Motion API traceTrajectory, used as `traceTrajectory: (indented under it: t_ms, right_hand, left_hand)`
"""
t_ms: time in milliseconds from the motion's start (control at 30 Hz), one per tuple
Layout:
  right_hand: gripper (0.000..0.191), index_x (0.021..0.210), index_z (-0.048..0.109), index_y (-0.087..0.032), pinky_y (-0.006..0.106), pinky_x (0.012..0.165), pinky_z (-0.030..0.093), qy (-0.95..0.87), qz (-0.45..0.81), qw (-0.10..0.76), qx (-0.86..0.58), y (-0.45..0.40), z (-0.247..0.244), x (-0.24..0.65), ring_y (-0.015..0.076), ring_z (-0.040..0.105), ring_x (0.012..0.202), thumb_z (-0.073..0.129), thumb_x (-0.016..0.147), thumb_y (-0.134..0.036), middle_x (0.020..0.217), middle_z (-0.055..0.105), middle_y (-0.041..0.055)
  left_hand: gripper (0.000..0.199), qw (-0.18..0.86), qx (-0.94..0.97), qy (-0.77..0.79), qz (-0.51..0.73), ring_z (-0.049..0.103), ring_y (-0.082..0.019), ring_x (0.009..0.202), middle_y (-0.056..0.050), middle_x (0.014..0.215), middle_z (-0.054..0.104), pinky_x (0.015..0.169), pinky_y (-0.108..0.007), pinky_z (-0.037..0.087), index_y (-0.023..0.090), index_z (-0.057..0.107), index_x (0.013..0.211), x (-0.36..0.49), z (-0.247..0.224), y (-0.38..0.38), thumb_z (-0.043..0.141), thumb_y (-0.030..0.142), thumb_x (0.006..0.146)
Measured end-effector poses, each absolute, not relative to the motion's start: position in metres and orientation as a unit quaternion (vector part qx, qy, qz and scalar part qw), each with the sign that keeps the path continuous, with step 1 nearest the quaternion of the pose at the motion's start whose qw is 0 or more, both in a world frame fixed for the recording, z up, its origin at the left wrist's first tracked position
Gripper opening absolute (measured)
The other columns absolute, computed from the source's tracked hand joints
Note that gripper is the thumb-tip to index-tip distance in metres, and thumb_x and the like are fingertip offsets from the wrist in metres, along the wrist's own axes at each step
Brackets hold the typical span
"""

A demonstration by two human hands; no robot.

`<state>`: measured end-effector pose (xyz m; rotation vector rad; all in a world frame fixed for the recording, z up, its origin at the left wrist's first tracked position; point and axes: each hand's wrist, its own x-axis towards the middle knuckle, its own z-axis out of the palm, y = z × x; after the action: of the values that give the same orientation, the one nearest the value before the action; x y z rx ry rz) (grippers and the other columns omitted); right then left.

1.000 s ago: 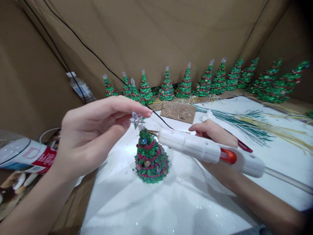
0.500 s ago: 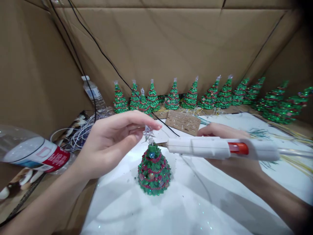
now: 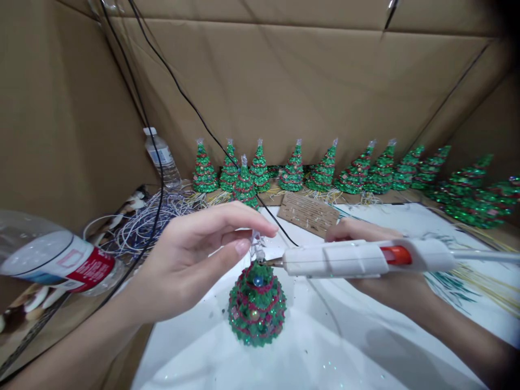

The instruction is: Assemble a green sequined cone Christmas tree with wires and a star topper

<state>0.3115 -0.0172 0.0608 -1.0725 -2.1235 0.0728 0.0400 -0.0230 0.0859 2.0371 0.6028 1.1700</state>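
Note:
A small green Christmas tree (image 3: 257,311) with red garland and beads stands upright on the white board. At its tip, my left hand (image 3: 199,257) is closed, thumb and fingers around a clear star topper (image 3: 258,246). My right hand (image 3: 377,287) grips a white glue gun (image 3: 337,259) with an orange-red part, held level and pointing left. The gun's nozzle (image 3: 274,262) is at the treetop, just under the star. My right fingers are mostly hidden behind the gun.
Several finished trees (image 3: 291,168) line the back along the cardboard wall (image 3: 284,81). A brown card (image 3: 307,215) lies behind my hands. At left are a large bottle (image 3: 60,260), a small bottle (image 3: 162,157) and tangled wires (image 3: 134,227). A black cable (image 3: 182,97) hangs across.
The whole view has shifted, so things sit slightly lower in it. My left fingers have come closer around the star. The glue gun's nozzle remains at the treetop.

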Motion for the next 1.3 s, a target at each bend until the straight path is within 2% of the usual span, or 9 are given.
traceTrajectory:
  t_ms: [133,267,467,633,833,1300]
  right_hand:
    - [0.013,0.068,0.053,-0.021,0.024,0.044,0.039,-0.830,0.050,0.370,-0.413,-0.015,0.057,0.312,0.0120,0.055,0.048,0.049,0.065,-0.009,0.059,0.060,-0.0028]
    - [0.010,0.070,0.052,-0.021,0.024,0.048,0.044,-0.834,0.084,0.373,-0.397,-0.010,0.058,0.312,0.0142,0.059,0.053,0.052,0.070,-0.011,0.064,0.064,-0.0002]
    - [0.012,0.067,0.048,-0.022,0.024,0.043,0.041,-0.826,0.200,0.351,-0.394,0.001,0.063,0.312,0.0134,0.056,0.049,0.053,0.075,-0.015,0.061,0.060,-0.0010]
    - [0.007,0.070,0.051,-0.021,0.023,0.039,0.038,-0.834,0.183,0.336,-0.398,0.007,0.064,0.315,0.0117,0.049,0.045,0.055,0.075,-0.018,0.056,0.055,-0.0038]
    - [0.002,0.074,0.055,-0.020,0.024,0.041,0.040,-0.845,0.145,0.321,-0.402,0.010,0.072,0.315,0.0142,0.056,0.051,0.056,0.073,-0.019,0.062,0.061,-0.0016]
    - [0.004,0.074,0.054,-0.019,0.024,0.039,0.041,-0.855,0.165,0.303,-0.387,0.013,0.076,0.319,0.0145,0.055,0.046,0.053,0.077,-0.020,0.059,0.059,0.0005]
  left_hand:
    - [0.029,0.348,0.788,0.234,0.452,0.064,-0.026,0.107,-0.009,0.104,0.069,0.083,-0.033,0.058,0.021,0.067,0.109,0.040,0.086,-0.023,0.055,0.004,0.089]
    - [0.031,0.348,0.789,0.232,0.450,0.064,-0.024,0.106,-0.009,0.104,0.069,0.083,-0.032,0.059,0.021,0.067,0.111,0.040,0.086,-0.021,0.053,0.003,0.089]
    - [0.030,0.345,0.795,0.233,0.440,0.064,-0.023,0.105,-0.009,0.105,0.068,0.087,-0.031,0.057,0.020,0.066,0.111,0.038,0.087,-0.021,0.053,0.003,0.090]
    - [0.029,0.373,0.784,0.245,0.432,0.061,-0.021,0.109,-0.007,0.109,0.067,0.093,-0.029,0.053,0.020,0.065,0.112,0.037,0.087,-0.023,0.052,0.005,0.092]
    - [0.028,0.385,0.777,0.236,0.438,0.061,-0.022,0.109,-0.008,0.109,0.067,0.092,-0.031,0.053,0.021,0.066,0.112,0.037,0.086,-0.021,0.053,0.006,0.092]
    - [0.028,0.378,0.783,0.229,0.437,0.062,-0.021,0.108,-0.007,0.107,0.068,0.091,-0.031,0.053,0.021,0.066,0.112,0.037,0.086,-0.020,0.053,0.006,0.092]
